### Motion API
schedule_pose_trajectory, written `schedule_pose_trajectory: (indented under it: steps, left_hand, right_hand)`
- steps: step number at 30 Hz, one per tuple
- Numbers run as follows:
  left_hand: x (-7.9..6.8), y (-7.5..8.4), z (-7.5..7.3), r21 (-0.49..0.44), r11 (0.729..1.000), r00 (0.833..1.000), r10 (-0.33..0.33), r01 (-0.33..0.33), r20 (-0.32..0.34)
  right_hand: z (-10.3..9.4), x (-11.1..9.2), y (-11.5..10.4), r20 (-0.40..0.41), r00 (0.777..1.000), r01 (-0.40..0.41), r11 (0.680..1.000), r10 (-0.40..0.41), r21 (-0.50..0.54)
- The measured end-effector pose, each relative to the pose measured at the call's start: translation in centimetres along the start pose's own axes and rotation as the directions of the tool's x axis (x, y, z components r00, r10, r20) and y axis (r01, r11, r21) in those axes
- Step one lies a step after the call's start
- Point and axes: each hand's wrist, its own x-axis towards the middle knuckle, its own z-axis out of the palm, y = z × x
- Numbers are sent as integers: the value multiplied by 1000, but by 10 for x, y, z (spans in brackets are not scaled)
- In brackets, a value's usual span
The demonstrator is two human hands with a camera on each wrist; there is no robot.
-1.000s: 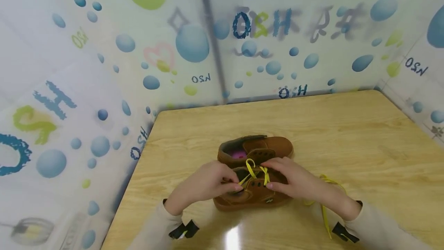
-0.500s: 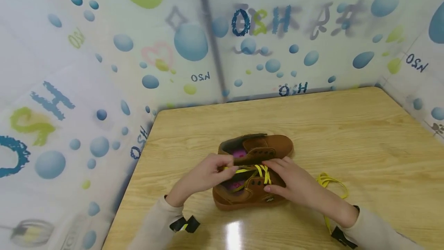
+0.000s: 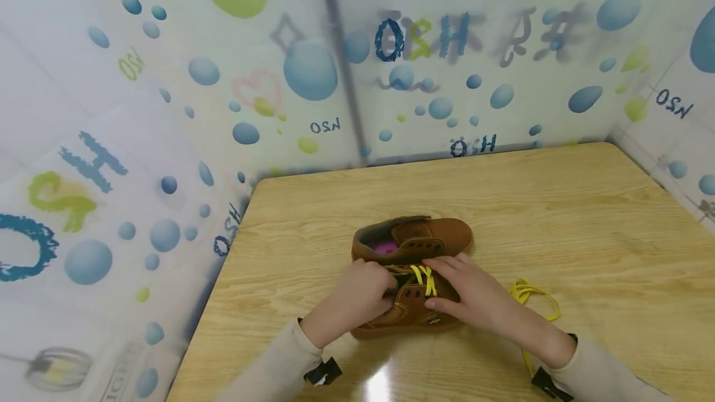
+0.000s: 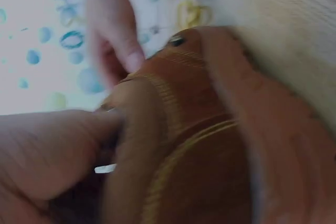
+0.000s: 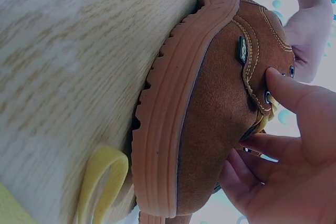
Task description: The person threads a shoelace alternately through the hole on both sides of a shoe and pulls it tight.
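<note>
A brown suede shoe [image 3: 410,312] with a yellow lace [image 3: 430,281] through its front eyelets lies on the table, toe to the right. My left hand [image 3: 360,296] reaches into its opening, knuckles bent. The fingertips are hidden inside, and the left wrist view is blurred there, so whether they hold the lace is unclear. My right hand [image 3: 475,290] grips the shoe's front across the lacing. In the right wrist view its thumb [image 5: 286,87] presses beside the eyelets, the other fingers lying across the top. A second brown shoe [image 3: 455,236] stands right behind, its eyelets unlaced.
A loose yellow lace [image 3: 533,293] lies in a heap right of the shoes, partly under my right forearm. The wooden table [image 3: 558,216] meets a wall [image 3: 357,110] printed with blue and green drops at the back and left.
My left hand first pinched a yellow lace end at the opening, then drew it up and leftward, and now has moved down into the shoe. My right hand stays at the lacing.
</note>
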Motion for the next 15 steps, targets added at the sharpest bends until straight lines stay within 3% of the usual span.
schedule_pose_trajectory:
  steps: [2, 4, 5, 6, 8, 10, 11, 13, 15]
  left_hand:
    - [-4, -5, -8, -169, 986, 999, -17, 8, -48]
    - [-7, -11, -18, -377, 926, 994, -64, 26, -87]
    - [-9, -14, -23, -483, 875, 990, -89, 28, -105]
    - [-10, -15, -29, -593, 805, 988, -114, 28, -108]
    - [-11, -18, -37, -765, 643, 985, -141, 17, -96]
    - [-12, -19, -43, -881, 474, 986, -151, 4, -77]
    - [-13, -19, -45, -913, 407, 986, -146, -11, -77]
    - [-13, -22, -46, -952, 305, 989, -124, -40, -81]
    - [-13, -27, -44, -963, 259, 991, -92, -71, -98]
  right_hand:
    - [1, 0, 0, 3, 1000, -6, 1000, 6, 0]
    - [1, 1, 0, 4, 1000, -11, 1000, 11, 3]
    - [1, 1, 0, 2, 1000, -12, 1000, 12, 3]
    - [2, 1, 1, 0, 1000, -11, 1000, 11, 1]
    - [2, 1, 1, -3, 1000, -13, 1000, 13, -2]
    - [2, 0, 1, -4, 1000, -12, 1000, 12, -2]
    - [2, 0, 1, -4, 1000, -11, 1000, 11, -3]
    - [2, 0, 1, -3, 1000, -10, 1000, 10, 0]
    - [3, 0, 1, -2, 1000, -11, 1000, 11, 6]
